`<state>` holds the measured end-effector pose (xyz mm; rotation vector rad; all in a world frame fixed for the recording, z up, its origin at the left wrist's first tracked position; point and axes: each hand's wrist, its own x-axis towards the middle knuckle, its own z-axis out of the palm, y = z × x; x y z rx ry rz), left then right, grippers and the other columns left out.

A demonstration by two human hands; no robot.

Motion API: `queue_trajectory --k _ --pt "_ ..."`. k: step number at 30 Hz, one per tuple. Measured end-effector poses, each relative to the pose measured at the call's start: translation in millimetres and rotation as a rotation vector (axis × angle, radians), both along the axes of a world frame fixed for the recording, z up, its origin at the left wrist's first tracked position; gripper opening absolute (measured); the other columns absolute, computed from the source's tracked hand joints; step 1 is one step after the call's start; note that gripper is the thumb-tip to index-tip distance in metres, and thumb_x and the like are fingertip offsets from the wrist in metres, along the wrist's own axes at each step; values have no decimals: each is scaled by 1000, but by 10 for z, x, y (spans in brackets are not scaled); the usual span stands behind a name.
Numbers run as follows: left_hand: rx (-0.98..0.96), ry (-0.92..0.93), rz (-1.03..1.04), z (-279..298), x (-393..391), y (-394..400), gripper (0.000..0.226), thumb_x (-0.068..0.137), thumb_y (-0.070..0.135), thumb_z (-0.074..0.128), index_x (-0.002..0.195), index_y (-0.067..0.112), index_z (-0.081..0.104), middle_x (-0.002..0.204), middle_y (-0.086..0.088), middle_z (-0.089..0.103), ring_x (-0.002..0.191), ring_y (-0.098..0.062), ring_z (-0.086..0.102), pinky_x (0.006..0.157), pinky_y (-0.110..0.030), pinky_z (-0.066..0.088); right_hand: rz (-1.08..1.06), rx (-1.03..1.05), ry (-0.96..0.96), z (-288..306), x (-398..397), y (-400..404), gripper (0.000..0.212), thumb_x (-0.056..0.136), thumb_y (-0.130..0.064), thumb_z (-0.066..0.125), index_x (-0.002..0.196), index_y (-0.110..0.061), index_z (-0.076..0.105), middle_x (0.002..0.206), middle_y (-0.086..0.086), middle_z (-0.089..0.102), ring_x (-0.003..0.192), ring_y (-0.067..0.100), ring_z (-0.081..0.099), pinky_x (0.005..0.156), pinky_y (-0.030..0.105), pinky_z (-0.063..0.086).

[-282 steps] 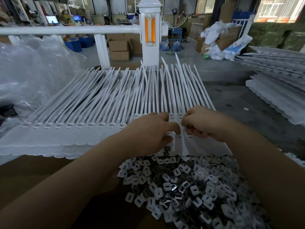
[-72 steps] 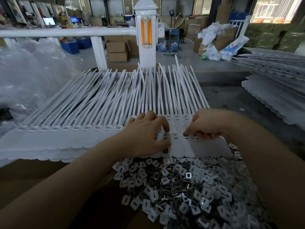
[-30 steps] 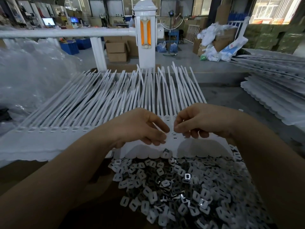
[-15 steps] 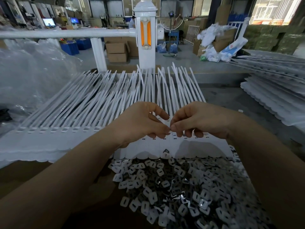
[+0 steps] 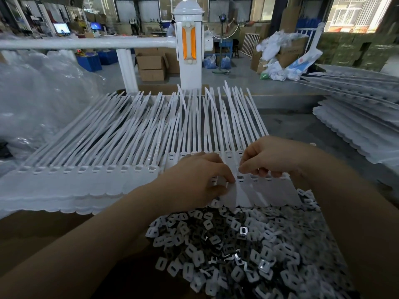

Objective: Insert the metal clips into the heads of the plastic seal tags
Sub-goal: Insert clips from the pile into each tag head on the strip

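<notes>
White plastic seal tags (image 5: 121, 147) lie in joined rows across the bench, straps pointing away, slotted heads (image 5: 97, 169) toward me. A heap of small metal clips and white plastic pieces (image 5: 244, 247) fills the near right. My left hand (image 5: 194, 180) rests on the near row, with its thumb and fingers pinching a tag's flat tab (image 5: 232, 193). My right hand (image 5: 267, 156) hovers over the tag heads (image 5: 240, 178), fingertips pinched together; whatever small piece it holds is hidden.
A white rail and post (image 5: 189, 44) stand behind the bench. Clear plastic bags (image 5: 36, 100) bulge at the left. More stacked tag sheets (image 5: 358, 117) lie at the right. Cardboard boxes (image 5: 151, 65) sit on the factory floor beyond.
Both hands have dropped from meeting above the row down onto the tags. My left hand now grips a tab, and my right fingertips sit at a head slot.
</notes>
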<state>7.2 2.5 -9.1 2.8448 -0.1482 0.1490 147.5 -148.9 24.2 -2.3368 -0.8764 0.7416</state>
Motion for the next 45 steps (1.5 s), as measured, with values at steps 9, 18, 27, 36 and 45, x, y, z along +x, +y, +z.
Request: queue_trajectory --k 9,18,27,36,45 --pt "4 -3 -29 -32 -18 32 27 93 40 59 120 39 61 115 12 51 111 -9 46 100 -35 40 -43 -36 12 -26 -24 30 12 84 -17 73 83 -5 72 53 -1 60 44 10 47 39 18 35" --pt "10 -21 -49 -52 -30 46 27 93 38 59 120 38 63 114 11 52 110 -10 46 99 -35 41 -53 -69 -12 -62 -37 71 25 82 -20 74 83 4 71 59 7 58 47 15 45 40 20 37" --pt "6 -24 -53 -54 -27 44 26 93 38 59 119 38 63 114 11 52 112 -10 46 100 -37 41 -40 -100 -57 -66 -34 75 22 82 -21 74 78 0 72 54 3 57 44 13 45 40 19 37" --pt "26 -21 -55 -68 -23 48 28 93 39 58 121 38 62 116 11 51 112 -9 45 101 -36 41 -17 -172 -159 -60 -94 108 23 81 -25 75 82 -3 72 54 0 56 43 10 48 40 19 38" --pt "142 -12 -49 -114 -16 8 51 93 39 46 141 44 31 113 7 44 106 -14 37 93 -34 36 -178 -16 67 -75 -50 53 18 92 -16 64 93 2 63 55 4 62 39 10 46 37 19 35"
